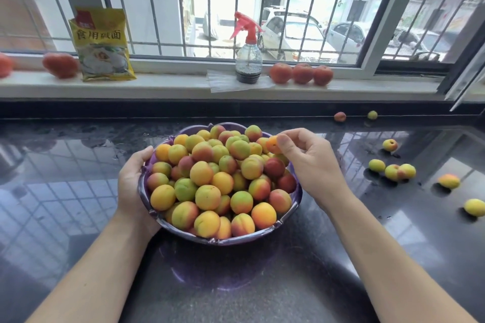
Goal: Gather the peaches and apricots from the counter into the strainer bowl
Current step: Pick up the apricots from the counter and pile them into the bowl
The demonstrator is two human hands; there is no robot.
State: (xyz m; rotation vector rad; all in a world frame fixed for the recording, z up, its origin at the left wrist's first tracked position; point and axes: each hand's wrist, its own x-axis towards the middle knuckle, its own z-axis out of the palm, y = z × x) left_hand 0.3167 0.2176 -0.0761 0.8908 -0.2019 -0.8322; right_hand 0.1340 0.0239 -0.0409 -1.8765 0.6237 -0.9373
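While the left hand (132, 181) grips the bowl (295, 208), the right hand (312, 162) pinches an apricot (273, 144) above the heap. Dropping it comes next; loose fruit (392, 170) waits on the tabletop (341, 257).

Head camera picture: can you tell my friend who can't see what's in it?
A purple bowl piled high with peaches and apricots sits on a dark counter; the left hand grips its rim while the right hand pinches an orange apricot above the pile. Loose fruit lies to the right, with tomatoes and a spray bottle on the windowsill.
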